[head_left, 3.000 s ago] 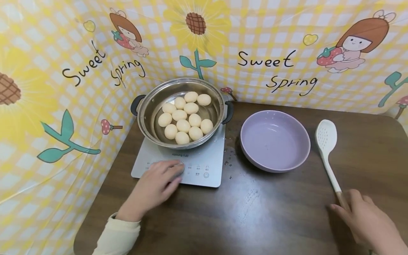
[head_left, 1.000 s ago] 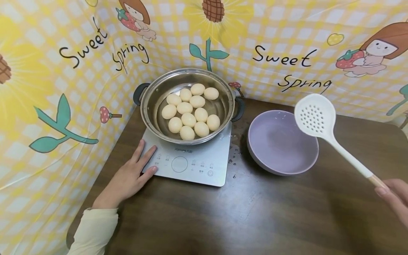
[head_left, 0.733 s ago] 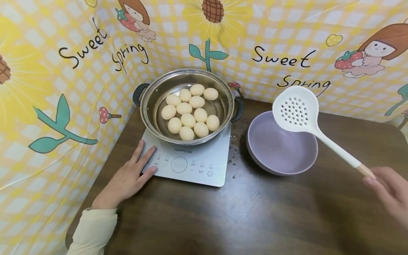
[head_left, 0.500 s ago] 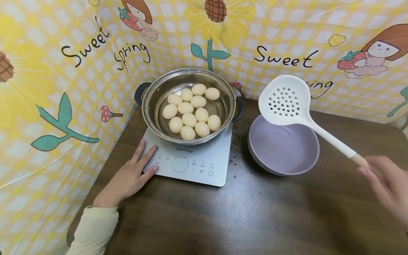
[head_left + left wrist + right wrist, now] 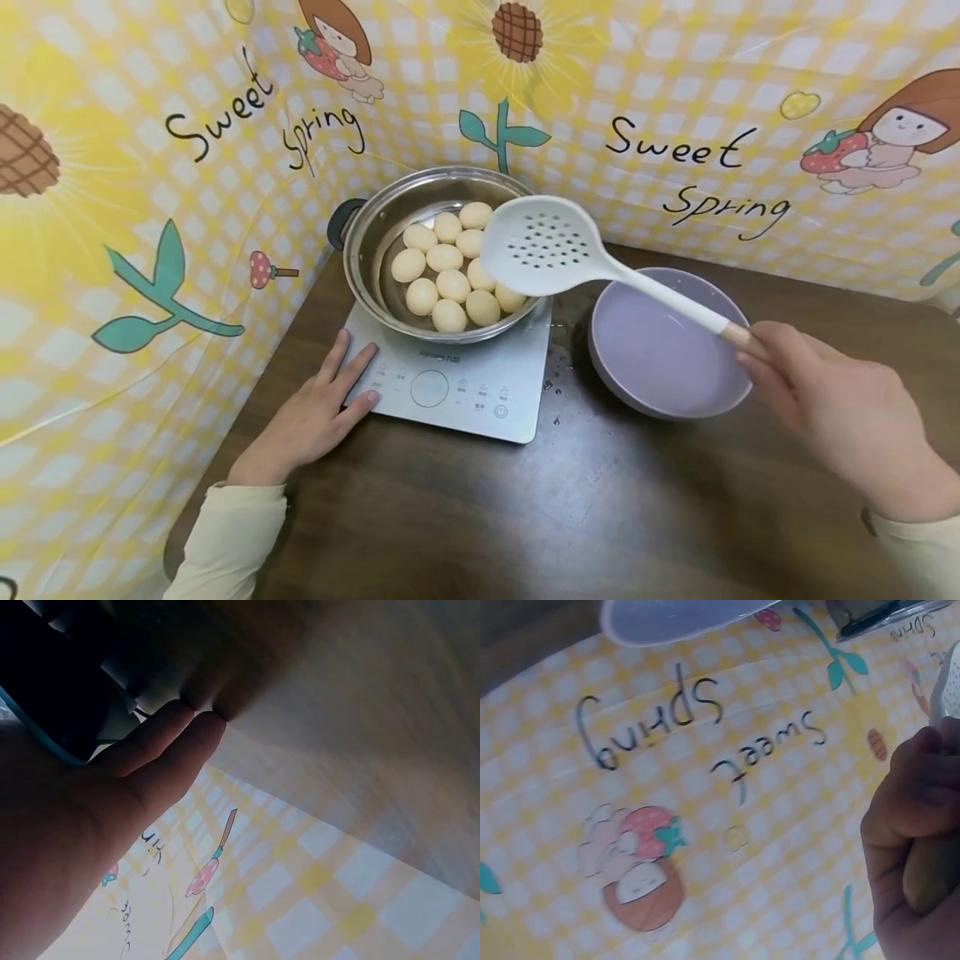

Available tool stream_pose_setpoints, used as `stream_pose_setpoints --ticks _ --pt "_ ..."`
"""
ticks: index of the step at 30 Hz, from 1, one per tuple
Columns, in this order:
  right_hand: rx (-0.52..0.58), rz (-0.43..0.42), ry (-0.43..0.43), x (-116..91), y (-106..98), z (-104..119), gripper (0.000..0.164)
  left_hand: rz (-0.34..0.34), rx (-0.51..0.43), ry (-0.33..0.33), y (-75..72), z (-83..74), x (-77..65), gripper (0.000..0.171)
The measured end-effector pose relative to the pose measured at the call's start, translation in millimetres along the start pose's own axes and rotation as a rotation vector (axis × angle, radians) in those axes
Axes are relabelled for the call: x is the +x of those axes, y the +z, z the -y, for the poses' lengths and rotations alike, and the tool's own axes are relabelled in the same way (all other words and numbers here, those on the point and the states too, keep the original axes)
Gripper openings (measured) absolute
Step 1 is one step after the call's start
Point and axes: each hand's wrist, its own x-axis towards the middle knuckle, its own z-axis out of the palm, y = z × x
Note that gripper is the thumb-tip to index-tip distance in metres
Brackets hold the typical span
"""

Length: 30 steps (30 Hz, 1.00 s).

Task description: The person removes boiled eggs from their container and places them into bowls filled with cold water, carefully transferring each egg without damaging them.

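Observation:
My right hand grips the wooden handle of a white slotted spoon; its perforated head is over the right side of a steel pot. Several pale eggs lie in the pot, some hidden behind the spoon. In the right wrist view, curled fingers wrap the handle. My left hand rests with fingers spread at the left front corner of a silver induction cooktop under the pot. Its fingers look straight in the left wrist view. A purple bowl sits right of the pot, below the spoon's handle.
Everything stands on a dark wooden table. Water drops dot it between cooktop and bowl. A yellow checked cloth hangs behind and to the left. The pot's left handle sticks out close to that cloth.
My right hand took the slotted spoon off the table, raised it and carried it left across the bowl to the pot. My left hand moved from the cooktop's controls to its left corner.

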Motion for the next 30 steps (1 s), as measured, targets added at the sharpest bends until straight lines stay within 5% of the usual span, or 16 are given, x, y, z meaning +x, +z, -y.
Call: stream_pose_setpoints --ticks 10,30 --pt "-0.097 -0.16 -0.153 37 25 33 0.024 0.004 -0.005 -0.018 0.0 0.4 -0.4 0.065" --pt "-0.08 -0.09 -0.243 59 52 58 0.023 -0.001 -0.011 -0.03 1.1 2.2 0.1 0.066"
